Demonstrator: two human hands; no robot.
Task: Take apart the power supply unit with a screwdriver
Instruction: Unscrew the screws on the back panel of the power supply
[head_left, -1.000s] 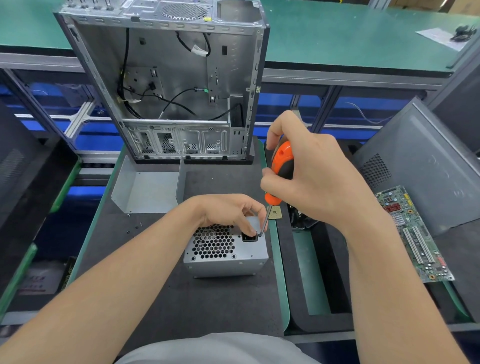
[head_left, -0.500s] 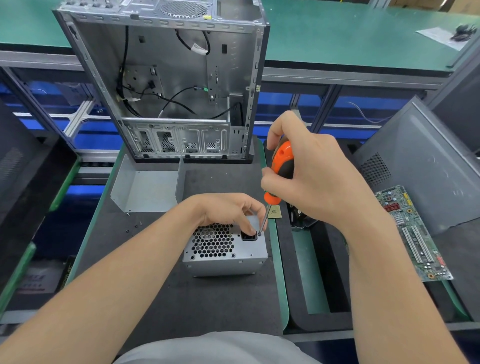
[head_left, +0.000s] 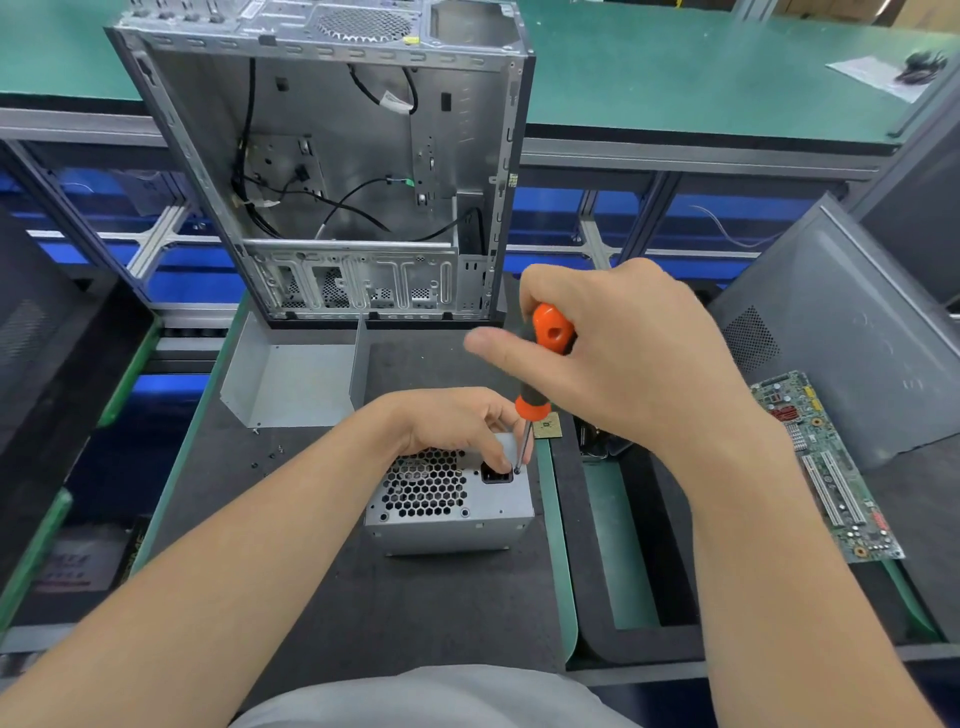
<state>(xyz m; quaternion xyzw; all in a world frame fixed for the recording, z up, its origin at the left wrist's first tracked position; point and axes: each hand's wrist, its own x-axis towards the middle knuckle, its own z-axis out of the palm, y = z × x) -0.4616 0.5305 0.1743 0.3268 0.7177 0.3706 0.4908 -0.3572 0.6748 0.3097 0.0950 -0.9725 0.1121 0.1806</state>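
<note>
- bent metal cover (head_left: 296, 379) sits toward the far left corner of the counter (head_left: 415, 623), couple of loose screws (head_left: 270, 454) just in front of it
- open PC case (head_left: 332, 171) stands upright at the far edge
- left hand (head_left: 457, 421) has its fingers curled down on the power supply unit (head_left: 452, 504), mid-counter near the right edge, mesh side up
- screwdriver (head_left: 540, 364) is nearly upright, tip on the top face right beside the black socket
- right hand (head_left: 623, 364), fingers wrapped tight round the orange handle
- motherboard (head_left: 826, 462) lies further right

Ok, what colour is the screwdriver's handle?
The screwdriver handle is orange with black, seen in the head view.
</note>
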